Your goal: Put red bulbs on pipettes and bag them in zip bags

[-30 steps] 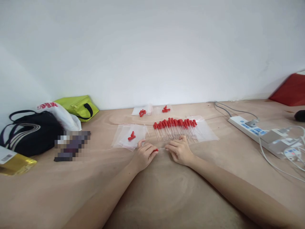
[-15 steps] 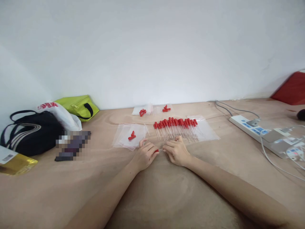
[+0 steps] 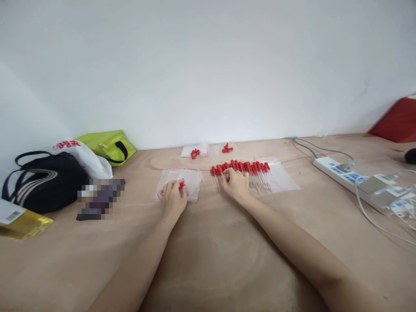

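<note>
Brown tabletop runs beneath my forearms. Off left lie a gold-and-white packet and a pixelated dark item. My left hand bends over clear bags at the red bulbs; whether it grips one, I cannot tell. A white power strip, crowded with plugs, sits right. My right hand, its grip hidden, covers some red-topped droppers, their right end overlapping another bag. Farther, more bulbs lie at small bags, inside or on top unclear.
</note>
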The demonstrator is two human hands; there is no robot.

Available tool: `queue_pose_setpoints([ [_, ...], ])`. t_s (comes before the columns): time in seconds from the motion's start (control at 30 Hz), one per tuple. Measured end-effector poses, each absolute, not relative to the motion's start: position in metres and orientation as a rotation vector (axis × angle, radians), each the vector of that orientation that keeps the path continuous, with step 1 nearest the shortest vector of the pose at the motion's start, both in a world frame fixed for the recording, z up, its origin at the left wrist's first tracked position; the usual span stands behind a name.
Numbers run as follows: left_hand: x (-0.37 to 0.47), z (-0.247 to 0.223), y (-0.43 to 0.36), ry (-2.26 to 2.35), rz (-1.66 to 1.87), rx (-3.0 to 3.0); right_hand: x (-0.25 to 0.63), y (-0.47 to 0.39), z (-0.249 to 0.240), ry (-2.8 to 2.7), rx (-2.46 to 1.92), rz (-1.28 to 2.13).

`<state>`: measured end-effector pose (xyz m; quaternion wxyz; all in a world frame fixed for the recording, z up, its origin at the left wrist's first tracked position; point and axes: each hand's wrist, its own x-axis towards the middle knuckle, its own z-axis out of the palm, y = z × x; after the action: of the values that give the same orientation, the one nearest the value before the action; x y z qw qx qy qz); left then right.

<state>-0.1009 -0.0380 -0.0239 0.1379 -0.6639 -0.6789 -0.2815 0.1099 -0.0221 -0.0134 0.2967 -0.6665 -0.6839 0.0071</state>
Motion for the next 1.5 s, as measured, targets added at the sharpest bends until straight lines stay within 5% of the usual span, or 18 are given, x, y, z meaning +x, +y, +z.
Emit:
queue_pose_setpoints([
  [1.1, -0.095, -0.031, -0.038, -1.53, -1.037, -2.381, 0.042, 0.001, -0.01, -1.954, -1.974, 0.118],
  [1.5, -0.078, -0.024, -0.055, -1.438, -1.177, -2.431, 0.139, -0.053, -0.039, -2.121, -1.181, -0.07],
])
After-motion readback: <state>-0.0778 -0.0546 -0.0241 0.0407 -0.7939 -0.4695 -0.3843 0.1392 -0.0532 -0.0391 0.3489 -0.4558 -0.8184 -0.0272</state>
